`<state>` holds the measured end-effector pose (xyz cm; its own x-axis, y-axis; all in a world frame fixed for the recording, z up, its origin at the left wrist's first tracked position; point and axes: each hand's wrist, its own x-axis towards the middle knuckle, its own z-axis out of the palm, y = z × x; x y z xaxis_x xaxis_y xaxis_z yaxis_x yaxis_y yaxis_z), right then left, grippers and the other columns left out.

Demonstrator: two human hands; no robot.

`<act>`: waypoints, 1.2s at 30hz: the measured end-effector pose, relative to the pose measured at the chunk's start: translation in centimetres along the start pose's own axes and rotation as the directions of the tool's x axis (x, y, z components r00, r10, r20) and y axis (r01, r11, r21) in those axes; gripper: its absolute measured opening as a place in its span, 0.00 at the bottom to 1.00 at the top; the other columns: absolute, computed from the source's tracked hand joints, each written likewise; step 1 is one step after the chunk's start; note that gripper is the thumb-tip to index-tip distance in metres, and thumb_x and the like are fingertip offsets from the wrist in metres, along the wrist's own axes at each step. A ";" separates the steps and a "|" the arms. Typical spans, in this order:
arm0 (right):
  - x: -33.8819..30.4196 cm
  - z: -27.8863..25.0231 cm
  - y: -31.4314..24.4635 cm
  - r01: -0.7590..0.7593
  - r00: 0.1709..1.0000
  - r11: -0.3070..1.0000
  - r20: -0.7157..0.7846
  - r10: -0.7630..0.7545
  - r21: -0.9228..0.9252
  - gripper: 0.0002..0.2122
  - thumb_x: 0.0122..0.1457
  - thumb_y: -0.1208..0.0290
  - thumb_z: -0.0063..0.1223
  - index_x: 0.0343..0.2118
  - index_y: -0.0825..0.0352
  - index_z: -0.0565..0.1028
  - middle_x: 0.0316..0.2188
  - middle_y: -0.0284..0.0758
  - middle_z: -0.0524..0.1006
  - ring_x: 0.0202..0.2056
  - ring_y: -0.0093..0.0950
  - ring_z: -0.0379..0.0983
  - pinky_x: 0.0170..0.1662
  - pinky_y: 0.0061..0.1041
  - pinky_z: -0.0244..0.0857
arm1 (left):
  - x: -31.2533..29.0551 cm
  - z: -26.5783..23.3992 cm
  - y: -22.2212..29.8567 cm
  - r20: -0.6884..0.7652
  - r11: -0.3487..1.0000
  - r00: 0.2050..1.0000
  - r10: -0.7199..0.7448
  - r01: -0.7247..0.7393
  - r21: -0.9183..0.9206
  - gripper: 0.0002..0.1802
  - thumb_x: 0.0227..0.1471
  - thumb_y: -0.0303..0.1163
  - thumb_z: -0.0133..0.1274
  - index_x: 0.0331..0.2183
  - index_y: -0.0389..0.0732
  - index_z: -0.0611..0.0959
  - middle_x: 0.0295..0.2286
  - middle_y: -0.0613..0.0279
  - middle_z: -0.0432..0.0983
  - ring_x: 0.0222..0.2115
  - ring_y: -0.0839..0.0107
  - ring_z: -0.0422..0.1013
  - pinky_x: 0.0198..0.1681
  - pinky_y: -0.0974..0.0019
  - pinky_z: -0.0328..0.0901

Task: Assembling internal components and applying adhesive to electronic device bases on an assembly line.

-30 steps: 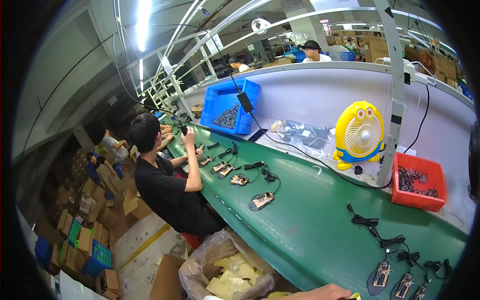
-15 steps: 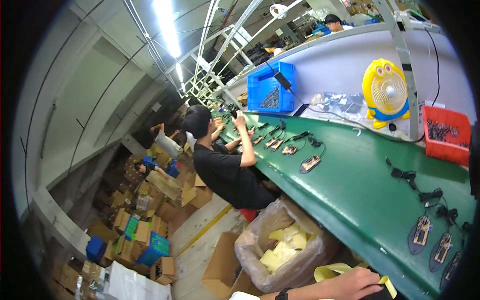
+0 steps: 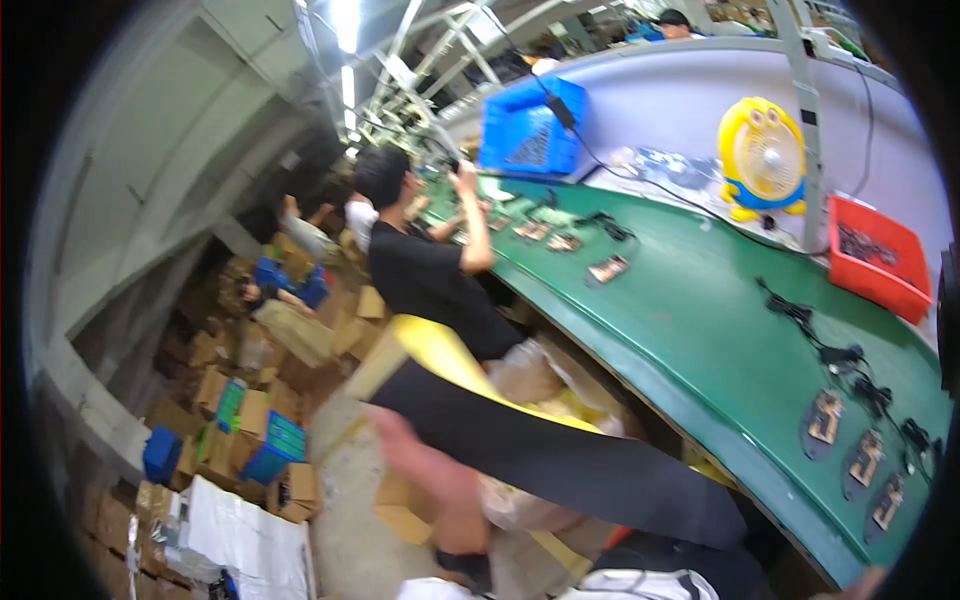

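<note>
My left hand [image 3: 432, 468], smeared by motion, is raised over the aisle with a dark band at its wrist. Its fingers meet the far left end of a long black strip [image 3: 560, 470], which stretches down to the right in front of the table edge. Along the strip's upper side a yellow backing sheet [image 3: 440, 345] curls away, its pale end hanging near the fingers. Only a blurred sliver of what looks like my right hand [image 3: 872, 583] shows at the lower right rim; its fingers are hidden.
A green worktable [image 3: 690, 290] carries several small boards with black cables [image 3: 824, 418]. Blue [image 3: 530, 160] and red [image 3: 850, 278] bins of small parts and a yellow fan [image 3: 763, 165] stand along its back. A co-worker in black [image 3: 430, 280] stands beside it. Cartons [image 3: 290, 490] fill the left.
My left hand has swung up and left from the lower right edge. The black strip with its yellow backing has come into full view, stretched across the lower middle. The view has shifted slightly.
</note>
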<state>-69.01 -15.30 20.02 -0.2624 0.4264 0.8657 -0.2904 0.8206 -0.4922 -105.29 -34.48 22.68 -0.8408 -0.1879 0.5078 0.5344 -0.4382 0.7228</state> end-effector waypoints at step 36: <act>-16.2 25.5 15.9 -0.328 0.402 0.877 0.788 0.466 -0.352 0.27 0.52 0.67 0.71 0.56 0.63 0.75 0.52 0.41 0.79 0.60 0.44 0.68 0.54 0.52 0.61 | 33.8 -24.5 19.5 -0.254 0.952 0.962 0.097 -0.015 0.306 0.35 0.68 0.51 0.52 0.60 0.30 0.75 0.57 0.50 0.75 0.54 0.58 0.75 0.60 0.58 0.69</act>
<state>-92.84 -18.87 -4.13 -0.9662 0.2536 0.0462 0.1547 0.7138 -0.6831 -125.43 -70.94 42.42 -0.7791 -0.4469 0.4396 0.5482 -0.1455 0.8236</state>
